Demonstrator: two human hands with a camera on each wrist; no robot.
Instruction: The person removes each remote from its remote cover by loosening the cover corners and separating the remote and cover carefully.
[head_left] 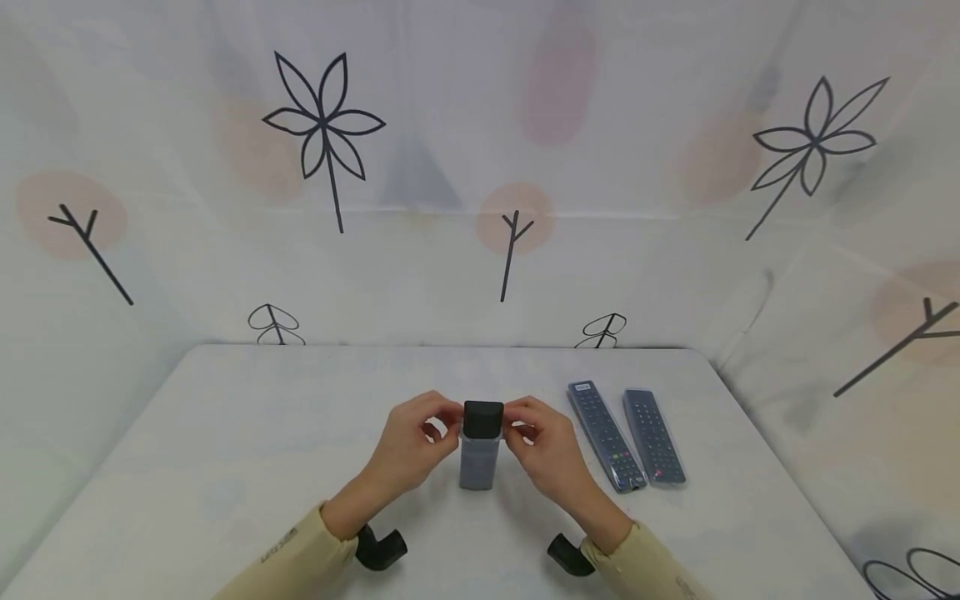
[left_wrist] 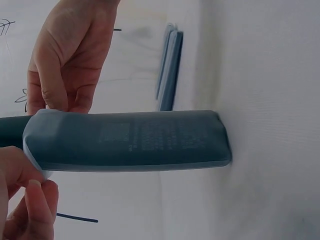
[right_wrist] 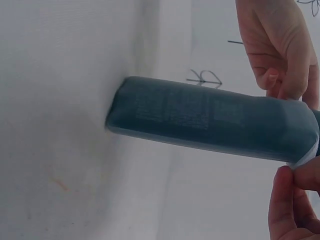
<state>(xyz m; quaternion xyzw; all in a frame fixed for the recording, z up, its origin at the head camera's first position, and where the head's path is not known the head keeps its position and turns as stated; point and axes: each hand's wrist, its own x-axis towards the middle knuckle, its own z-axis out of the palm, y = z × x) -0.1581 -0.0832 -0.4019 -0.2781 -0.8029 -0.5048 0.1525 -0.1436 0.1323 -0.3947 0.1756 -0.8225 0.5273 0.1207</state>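
Standing upright on the counter (head_left: pixel 225 433) between both hands: a remote (head_left: pixel 481 450), half inside a clear sleeve (left_wrist: pixel 130 141). Left hand (head_left: pixel 412 450) and right hand (head_left: pixel 546 446) each pinching the sleeve's top edge, fingers curled. Just right of the right hand, two more sleeved remotes (head_left: pixel 626 433) lying flat.
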